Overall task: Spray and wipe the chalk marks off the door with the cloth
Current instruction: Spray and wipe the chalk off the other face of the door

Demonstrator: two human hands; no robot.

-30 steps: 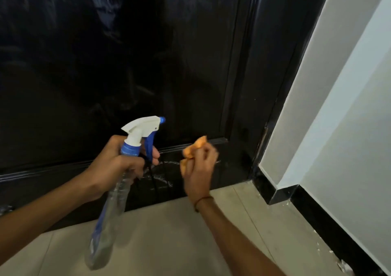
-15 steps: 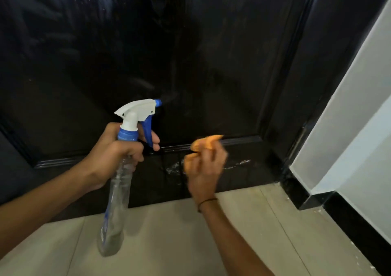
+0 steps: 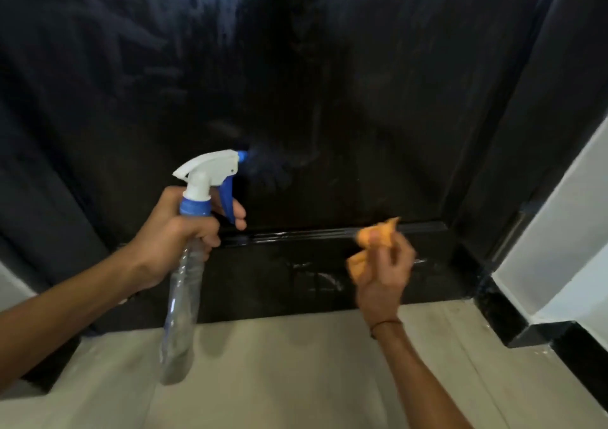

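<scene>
Spraying is the step in hand: the left hand (image 3: 177, 241) is wrapping the neck of a clear plastic spray bottle (image 3: 184, 283), fingers on the blue trigger, and a faint mist is hanging off the nozzle toward the glossy black door (image 3: 329, 83). The right hand (image 3: 383, 274) is clutching a crumpled orange cloth (image 3: 375, 236) just in front of the door's bottom rail, where whitish chalk marks (image 3: 317, 279) are showing above the pale floor tiles (image 3: 296, 379). Next, I judge, the soft cloth needs pressing flat onto those marks and rubbing firmly across the slick surface.
</scene>
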